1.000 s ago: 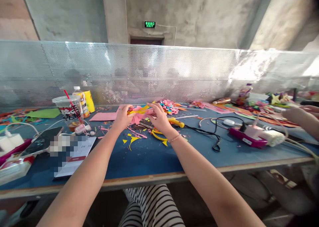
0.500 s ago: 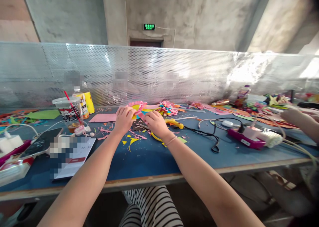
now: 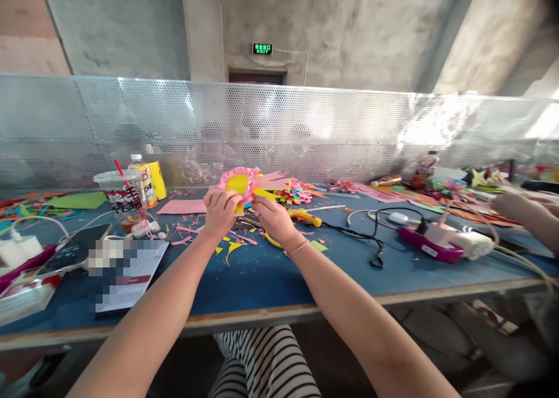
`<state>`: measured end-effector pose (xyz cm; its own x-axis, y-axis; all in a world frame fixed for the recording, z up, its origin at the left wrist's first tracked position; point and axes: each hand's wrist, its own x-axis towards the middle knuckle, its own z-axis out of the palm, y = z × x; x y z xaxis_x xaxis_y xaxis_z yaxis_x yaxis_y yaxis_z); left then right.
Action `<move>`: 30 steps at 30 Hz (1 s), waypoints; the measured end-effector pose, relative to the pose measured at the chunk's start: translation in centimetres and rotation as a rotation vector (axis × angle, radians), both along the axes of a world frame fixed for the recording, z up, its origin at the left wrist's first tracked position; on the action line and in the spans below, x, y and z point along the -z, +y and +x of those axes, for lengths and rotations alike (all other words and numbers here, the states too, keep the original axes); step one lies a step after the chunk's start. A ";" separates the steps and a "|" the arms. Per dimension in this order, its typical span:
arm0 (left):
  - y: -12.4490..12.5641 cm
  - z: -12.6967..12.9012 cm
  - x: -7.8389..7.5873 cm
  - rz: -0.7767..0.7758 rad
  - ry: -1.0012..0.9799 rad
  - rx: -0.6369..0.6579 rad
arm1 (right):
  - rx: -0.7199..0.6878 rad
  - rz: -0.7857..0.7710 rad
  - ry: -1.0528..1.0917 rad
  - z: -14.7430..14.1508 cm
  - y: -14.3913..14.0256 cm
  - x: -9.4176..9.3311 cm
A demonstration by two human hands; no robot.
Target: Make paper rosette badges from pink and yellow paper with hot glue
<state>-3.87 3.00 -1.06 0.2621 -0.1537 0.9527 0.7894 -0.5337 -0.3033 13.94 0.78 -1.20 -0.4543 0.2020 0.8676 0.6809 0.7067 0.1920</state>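
Between my two hands is a paper flower [image 3: 238, 182] with a yellow round middle and a ruffled pink rim, tilted up so its face shows. My left hand [image 3: 221, 211] is closed on its lower left edge. The fingers of my right hand [image 3: 271, 216] are pinched at its lower right side, where pink paper strips [image 3: 273, 181] stick out to the right; the fingertips are partly hidden. Just right of my right hand lies a yellow hot glue gun [image 3: 305, 216] with a black cord. Behind it sits a multicoloured paper flower [image 3: 296, 190].
A drink cup [image 3: 122, 197] with a red straw, a bottle [image 3: 142, 176] and a tablet-like screen [image 3: 135, 275] are on the left. Yellow and pink scraps [image 3: 233, 248] litter the middle. A purple power strip [image 3: 430, 245] and another person's hand [image 3: 509, 203] are at right.
The paper flower has been raised and tipped up, so its yellow middle and pink rim now show more fully. Pink strips now fan out to its right. My hands have barely moved.
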 end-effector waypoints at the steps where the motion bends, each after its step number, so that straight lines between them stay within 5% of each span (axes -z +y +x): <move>1: -0.1 0.1 0.0 0.000 -0.002 0.001 | -0.027 0.010 0.013 0.0 -0.1 -0.1; 9: -0.4 0.8 0.4 -0.084 -0.031 0.011 | -0.206 0.025 0.061 -0.4 -1.6 -1.0; 21: -0.4 1.6 0.6 -0.200 -0.130 0.027 | -0.260 0.092 0.405 -2.3 -0.9 -0.4; 30: 0.0 2.6 0.9 -0.396 -0.364 0.232 | -0.360 -0.243 0.611 -2.1 -0.3 0.1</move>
